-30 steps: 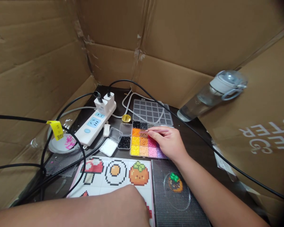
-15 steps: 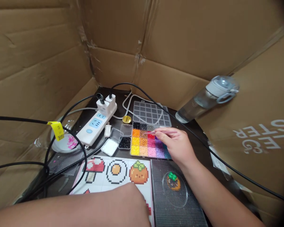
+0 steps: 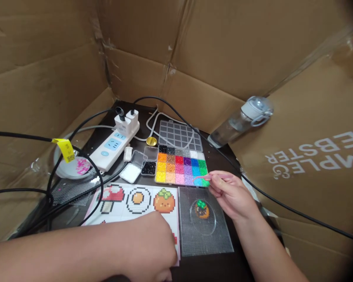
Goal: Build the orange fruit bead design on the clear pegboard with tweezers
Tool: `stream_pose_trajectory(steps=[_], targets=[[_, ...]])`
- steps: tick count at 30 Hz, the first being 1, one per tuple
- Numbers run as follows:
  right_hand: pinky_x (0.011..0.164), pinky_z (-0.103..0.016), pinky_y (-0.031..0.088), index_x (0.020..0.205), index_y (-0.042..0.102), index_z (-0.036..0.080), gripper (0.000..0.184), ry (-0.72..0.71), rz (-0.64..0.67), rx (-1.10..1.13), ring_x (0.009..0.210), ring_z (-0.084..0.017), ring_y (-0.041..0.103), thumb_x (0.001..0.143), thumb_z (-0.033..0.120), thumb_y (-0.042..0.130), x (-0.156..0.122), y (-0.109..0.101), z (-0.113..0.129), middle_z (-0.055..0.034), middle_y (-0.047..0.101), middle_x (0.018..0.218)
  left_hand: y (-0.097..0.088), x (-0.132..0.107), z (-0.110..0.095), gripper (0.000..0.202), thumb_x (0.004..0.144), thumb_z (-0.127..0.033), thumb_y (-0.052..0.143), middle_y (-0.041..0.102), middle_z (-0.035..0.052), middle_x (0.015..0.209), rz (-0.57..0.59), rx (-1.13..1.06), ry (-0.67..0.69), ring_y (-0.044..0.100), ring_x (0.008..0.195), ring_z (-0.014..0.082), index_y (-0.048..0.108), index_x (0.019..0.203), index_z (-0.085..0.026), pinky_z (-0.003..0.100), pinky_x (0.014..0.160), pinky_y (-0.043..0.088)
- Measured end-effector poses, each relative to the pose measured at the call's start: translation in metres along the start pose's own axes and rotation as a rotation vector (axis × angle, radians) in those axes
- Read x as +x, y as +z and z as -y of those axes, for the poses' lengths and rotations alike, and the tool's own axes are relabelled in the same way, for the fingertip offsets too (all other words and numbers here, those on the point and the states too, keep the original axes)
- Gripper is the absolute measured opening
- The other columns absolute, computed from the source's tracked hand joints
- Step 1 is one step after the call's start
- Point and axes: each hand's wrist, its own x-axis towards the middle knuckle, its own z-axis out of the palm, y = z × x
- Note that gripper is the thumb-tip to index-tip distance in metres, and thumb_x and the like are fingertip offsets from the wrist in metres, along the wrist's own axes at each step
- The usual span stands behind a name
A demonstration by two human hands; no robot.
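My right hand (image 3: 231,194) pinches pink tweezers (image 3: 210,178) whose tips hover over the near right corner of the open bead box (image 3: 181,169), by the green compartments. Just below lies a clear pegboard (image 3: 204,221) carrying a small orange and green bead figure (image 3: 201,209). My left hand (image 3: 153,243) rests knuckles up on the pattern sheet (image 3: 135,203), which shows a mushroom, an egg and an orange fruit. The fingers of my left hand are curled under and hidden.
A white power strip (image 3: 114,145) with plugs and black cables (image 3: 76,172) crosses the left side. The box's clear lid (image 3: 179,135), a small case of black beads (image 3: 148,167), a gold cap (image 3: 151,141) and a water bottle (image 3: 238,121) stand behind. Cardboard walls enclose the table.
My right hand has moved with the tweezers from the middle of the bead box toward me and to the right, uncovering the box. My left hand stays on the sheet.
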Motion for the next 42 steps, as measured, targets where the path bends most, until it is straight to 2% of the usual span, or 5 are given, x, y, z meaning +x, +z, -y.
stream_pose_trajectory(steps=[5, 8, 10, 19, 42], targets=[[0.04, -0.02, 0.034, 0.076, 0.08, 0.019, 0.027, -0.001, -0.089, -0.086, 0.041, -0.005, 0.044, 0.064, 0.042, 0.088, -0.028, -0.022, -0.012, -0.0113, 0.078, 0.075, 0.003, -0.001, 0.001, 0.024, 0.087, -0.04, 0.061, 0.072, 0.0032, 0.065, 0.005, -0.042, -0.002, 0.067, 0.06, 0.0218, 0.073, 0.076, -0.022, 0.034, 0.048, 0.039], [0.058, -0.026, 0.055, 0.076, 0.08, 0.022, 0.022, -0.055, -0.156, -0.167, 0.059, -0.016, 0.068, 0.066, 0.04, 0.087, -0.046, -0.033, -0.021, -0.0098, 0.079, 0.077, 0.005, -0.001, 0.002, 0.022, 0.087, -0.038, 0.061, 0.071, 0.003, 0.064, -0.007, -0.063, -0.003, 0.067, 0.06, 0.0226, 0.073, 0.077, -0.022, 0.034, 0.049, 0.039], [0.069, -0.03, 0.06, 0.077, 0.08, 0.024, 0.017, -0.089, -0.187, -0.222, 0.072, -0.02, 0.075, 0.069, 0.038, 0.085, -0.056, -0.04, -0.029, -0.0075, 0.079, 0.077, 0.006, -0.001, 0.001, 0.022, 0.087, -0.038, 0.062, 0.071, 0.0034, 0.064, -0.016, -0.067, -0.004, 0.067, 0.06, 0.0229, 0.073, 0.076, -0.022, 0.034, 0.049, 0.039], [0.073, -0.024, 0.063, 0.082, 0.08, 0.027, 0.004, -0.233, -0.226, -0.34, 0.076, -0.018, 0.077, 0.078, 0.027, 0.078, -0.071, -0.051, -0.061, -0.0042, 0.08, 0.083, 0.006, 0.0, 0.002, 0.022, 0.087, -0.038, 0.062, 0.071, 0.0029, 0.065, 0.0, -0.084, -0.007, 0.068, 0.062, 0.0236, 0.073, 0.077, -0.023, 0.035, 0.051, 0.042], [0.071, -0.024, 0.063, 0.081, 0.081, 0.027, 0.011, -0.343, -0.236, -0.476, 0.073, -0.017, 0.077, 0.078, 0.019, 0.075, -0.071, -0.037, -0.057, -0.0025, 0.079, 0.08, 0.007, 0.002, 0.003, 0.023, 0.088, -0.039, 0.061, 0.07, 0.0027, 0.064, -0.013, -0.087, -0.011, 0.065, 0.058, 0.0222, 0.07, 0.074, -0.023, 0.034, 0.049, 0.038]])
